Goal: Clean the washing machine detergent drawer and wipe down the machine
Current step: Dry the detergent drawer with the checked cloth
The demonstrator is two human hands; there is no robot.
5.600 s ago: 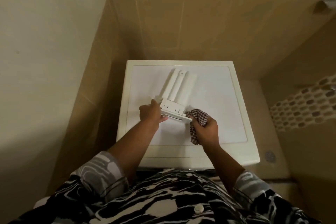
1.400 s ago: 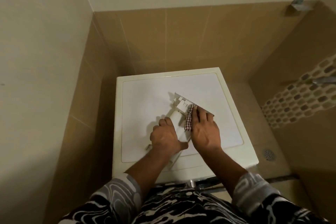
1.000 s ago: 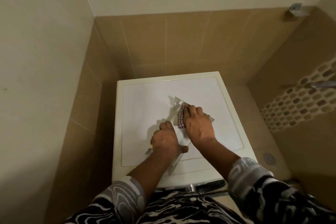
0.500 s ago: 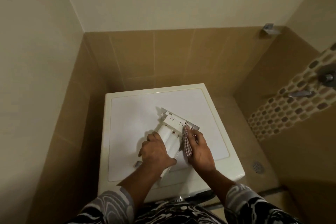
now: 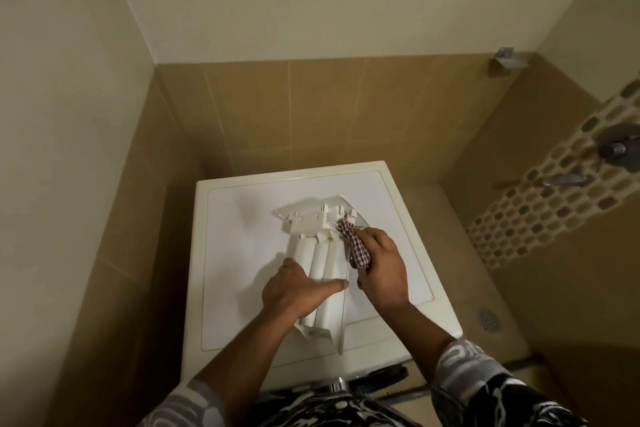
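The white detergent drawer (image 5: 323, 253) lies upside down on top of the white washing machine (image 5: 239, 218), its front panel pointing away from me. My left hand (image 5: 298, 291) presses down on the drawer's rounded underside, thumb across it. My right hand (image 5: 381, 267) grips a red-and-white checked cloth (image 5: 355, 243) and holds it against the drawer's right side, near the front panel.
The machine stands in a corner with tan tiled walls behind and to the left. A mosaic tile strip with metal taps (image 5: 568, 180) runs along the right wall. A floor drain (image 5: 488, 317) lies to the right of the machine. A metal fitting (image 5: 507, 57) sits high on the back wall.
The drawer was turned end for end since the oldest frame, its front panel now far from me. In the last second the cloth moved along the drawer's right side and my view tilted upward.
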